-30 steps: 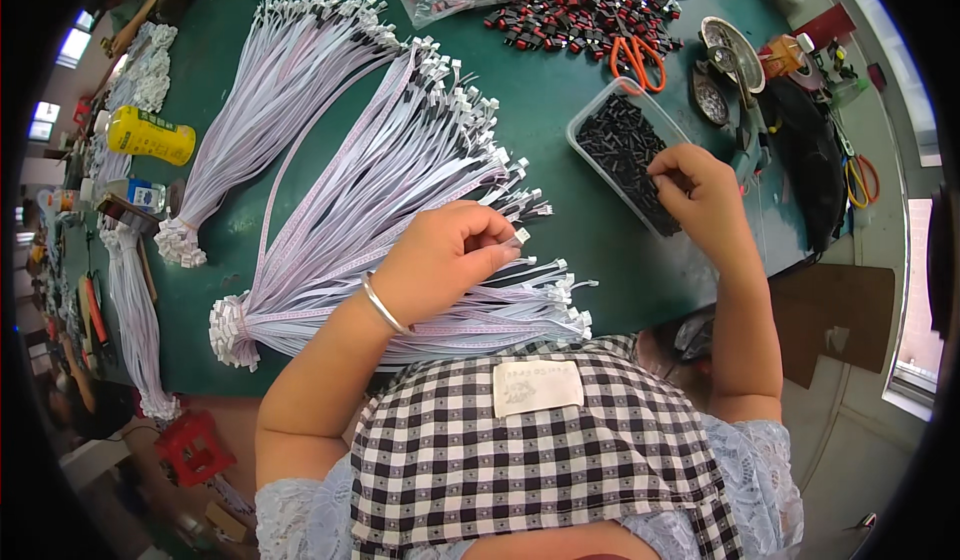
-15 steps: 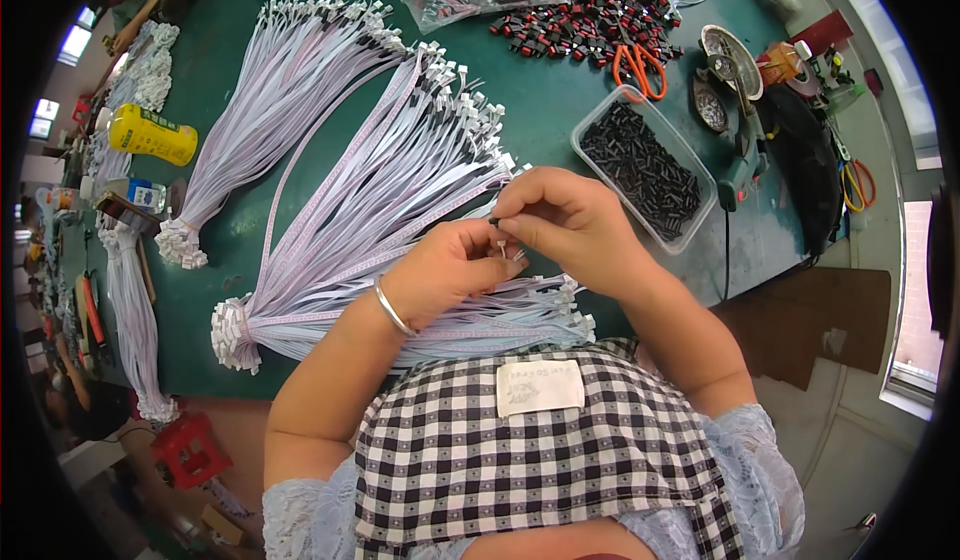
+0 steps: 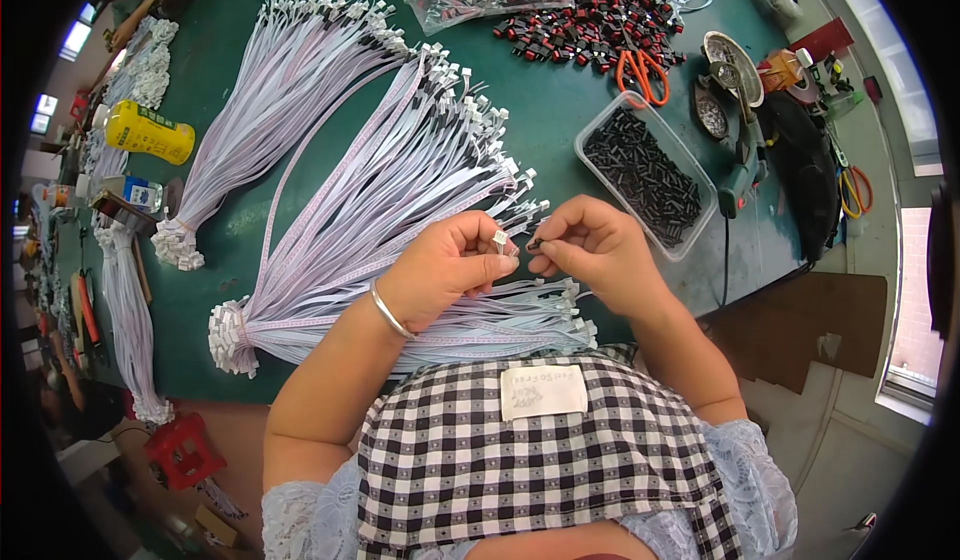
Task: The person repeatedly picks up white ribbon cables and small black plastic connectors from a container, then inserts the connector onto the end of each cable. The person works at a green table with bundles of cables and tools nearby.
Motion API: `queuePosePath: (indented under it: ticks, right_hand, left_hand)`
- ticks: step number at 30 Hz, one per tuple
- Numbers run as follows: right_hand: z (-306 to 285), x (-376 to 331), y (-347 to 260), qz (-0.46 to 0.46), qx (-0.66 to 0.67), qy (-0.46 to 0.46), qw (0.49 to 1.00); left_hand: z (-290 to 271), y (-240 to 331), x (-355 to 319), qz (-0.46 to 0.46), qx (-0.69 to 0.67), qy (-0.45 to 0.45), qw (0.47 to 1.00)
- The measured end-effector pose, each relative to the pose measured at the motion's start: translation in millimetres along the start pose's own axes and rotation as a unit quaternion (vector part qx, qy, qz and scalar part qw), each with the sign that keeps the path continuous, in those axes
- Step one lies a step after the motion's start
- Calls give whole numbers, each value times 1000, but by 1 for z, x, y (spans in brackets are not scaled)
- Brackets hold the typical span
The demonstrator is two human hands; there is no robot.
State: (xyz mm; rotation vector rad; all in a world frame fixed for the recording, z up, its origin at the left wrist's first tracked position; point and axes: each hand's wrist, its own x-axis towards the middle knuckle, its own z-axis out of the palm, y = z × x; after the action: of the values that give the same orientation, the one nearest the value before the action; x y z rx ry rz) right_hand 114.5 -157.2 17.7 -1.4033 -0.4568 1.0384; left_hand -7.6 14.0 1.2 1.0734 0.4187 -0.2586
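The green table (image 3: 560,130) carries everything; the landmark here is the clear plastic tub (image 3: 648,174) of small black parts, set toward the table's right side. Left of the tub, fans of pale ribbon cables (image 3: 400,190) spread across the table, their white plug ends pointing toward the tub and their bundled ends lying far from it; beyond the tub lie orange scissors (image 3: 640,72) and a scatter of red and black switches (image 3: 590,25). Just in front of the tub the two hands meet; the left hand (image 3: 445,275) is pinched shut on the white plug (image 3: 500,243) of one cable, holding it up off the pile; the right hand (image 3: 595,255) is closed, thumb and finger together, on a small black part (image 3: 533,245), almost touching the plug. The step in hand looks like fitting the black part onto the plug; the next move seems to call for lining the two up squarely and pressing them together without bending the plug.
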Motion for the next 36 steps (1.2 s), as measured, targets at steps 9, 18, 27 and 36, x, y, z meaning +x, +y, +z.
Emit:
queuePosePath:
  ticks: [9,18,27,36]
  right_hand:
    - [-1,1,5,-35,-40,11,999]
    - [4,1,2,-29,-56,16,998]
    - [6,1,6,-78,-101,17,992]
    - [6,0,6,-115,-138,30,983]
  left_hand:
    - [3,2,0,-2,-6,3,1000]
    - [3,1,0,8,-5,5,1000]
    - [2,1,0,1,-11,4,1000]
    - [3,0,0,10,-9,2,1000]
